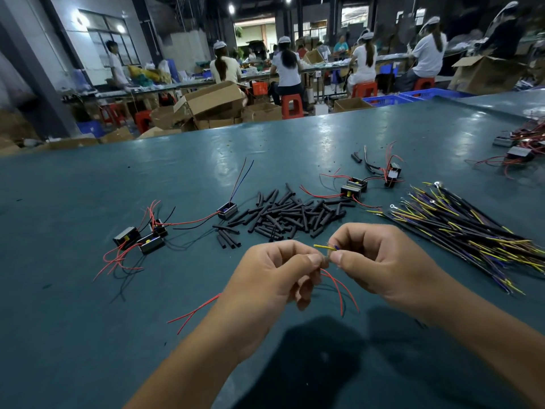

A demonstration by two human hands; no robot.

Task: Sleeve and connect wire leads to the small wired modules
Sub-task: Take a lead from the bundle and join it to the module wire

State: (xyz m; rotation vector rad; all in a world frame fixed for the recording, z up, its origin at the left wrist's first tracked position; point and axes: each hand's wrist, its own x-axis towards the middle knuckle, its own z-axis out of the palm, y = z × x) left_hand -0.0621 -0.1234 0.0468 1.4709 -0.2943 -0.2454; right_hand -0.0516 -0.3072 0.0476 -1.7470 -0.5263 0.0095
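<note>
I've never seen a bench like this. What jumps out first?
Front and centre, the left hand and right hand pinch wire ends together, a yellow lead poking out between them. Just behind lies a heap of black sleeves, with a sheaf of yellow-tipped leads fanned out to the right.

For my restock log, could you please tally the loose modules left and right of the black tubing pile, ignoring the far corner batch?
Modules left of the tubing pile: 4
Modules right of it: 3
Total: 7
</note>
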